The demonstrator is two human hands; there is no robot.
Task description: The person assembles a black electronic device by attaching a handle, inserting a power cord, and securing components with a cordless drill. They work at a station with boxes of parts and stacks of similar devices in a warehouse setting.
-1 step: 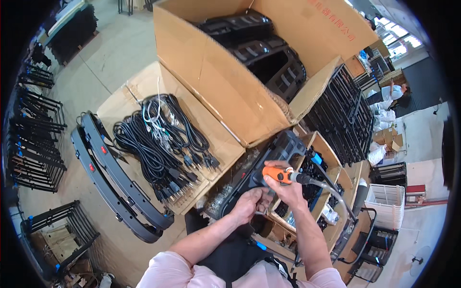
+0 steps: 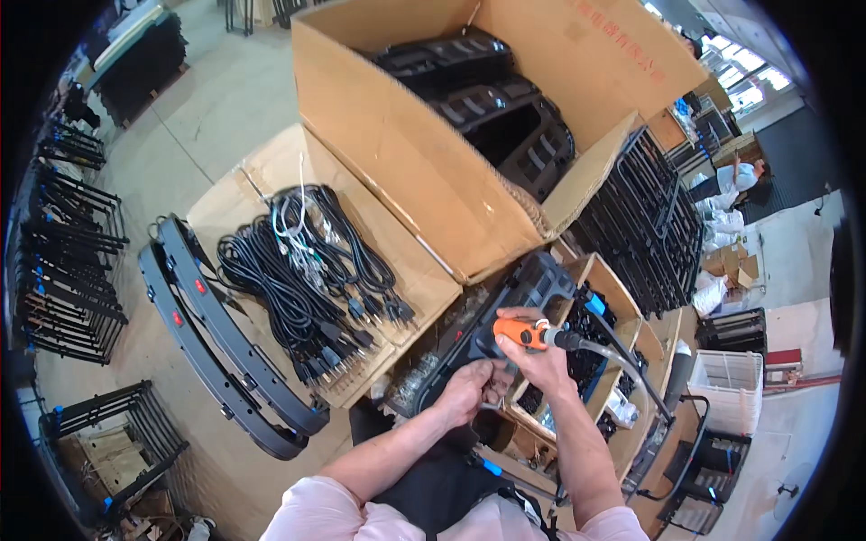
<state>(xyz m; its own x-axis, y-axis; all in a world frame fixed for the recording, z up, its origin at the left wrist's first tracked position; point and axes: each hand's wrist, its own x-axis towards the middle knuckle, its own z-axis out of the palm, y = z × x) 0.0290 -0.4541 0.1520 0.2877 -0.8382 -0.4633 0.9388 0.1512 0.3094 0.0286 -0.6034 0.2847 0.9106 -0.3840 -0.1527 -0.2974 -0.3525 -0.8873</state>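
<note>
One orange screwdriver [image 2: 521,334] sits gripped in the right hand [image 2: 532,356], fingers wrapped round it, over one black panel [image 2: 505,316] that the left hand [image 2: 471,389] pinches at its near edge. Left lie many bundled black cables [image 2: 298,270] (too tangled to count) on cardboard; one big carton [image 2: 433,171] stands far, on a concrete floor [image 2: 207,117].

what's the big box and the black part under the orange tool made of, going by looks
Big box: corrugated cardboard, matte brown, creased flaps with raw edges. Black part: probably moulded plastic, dull satin black with ribbed slots; metal can't be ruled out. The right hand holds the orange tool over it.
</note>
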